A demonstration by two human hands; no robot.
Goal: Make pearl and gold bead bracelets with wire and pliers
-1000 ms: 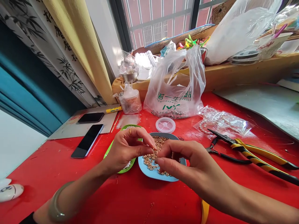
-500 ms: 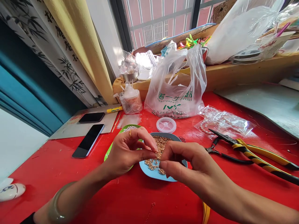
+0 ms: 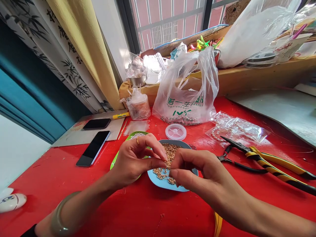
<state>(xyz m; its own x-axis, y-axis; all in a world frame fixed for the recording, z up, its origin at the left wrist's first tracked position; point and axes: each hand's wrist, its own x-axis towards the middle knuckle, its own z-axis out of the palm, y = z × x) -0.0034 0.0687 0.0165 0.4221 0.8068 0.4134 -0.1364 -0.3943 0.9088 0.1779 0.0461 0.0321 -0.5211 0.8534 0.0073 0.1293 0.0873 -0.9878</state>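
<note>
Both hands meet low over a shallow light-blue dish that sits on the red bench, just in front of the person. The dish is heaped with small gold ring beads, and the heap runs from the far rim towards the near one.

The left hand comes in from the left, wrist raised. Its thumb and forefinger are pinched shut and point right, and the other fingers arch above them. The right hand mirrors it, knuckles up, with its pinched fingertips pointing left and almost touching the other pair. Whatever sits between the tips is too small to make out; it may be one of the beads, so I can't tell its direction.

A green dish shows under the left hand. Yellow-and-black pliers lie to the right, jaws pointing left.
</note>
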